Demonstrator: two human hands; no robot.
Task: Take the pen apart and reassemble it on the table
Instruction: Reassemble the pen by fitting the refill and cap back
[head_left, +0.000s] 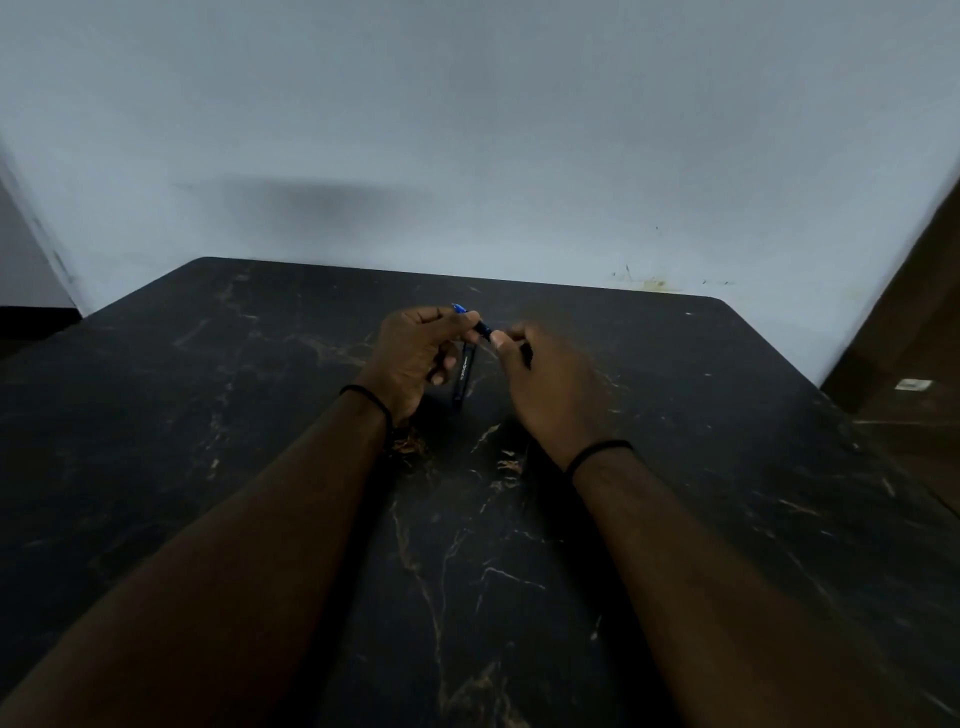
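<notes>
Both hands meet above the middle of the black marble-patterned table (208, 467). My left hand (415, 353) is closed around a short dark pen part (480, 326) with a blue end sticking out past the fingers. My right hand (550, 384) pinches the other end of that part with its fingertips; the hand is blurred. A long dark pen barrel (464, 375) with small white lettering hangs down between the hands, its top end hidden behind my left fingers. Which fingers hold the barrel I cannot tell.
A pale wall stands right behind the table's far edge. A brown wooden door or cabinet (914, 332) is at the right. Each wrist wears a black band.
</notes>
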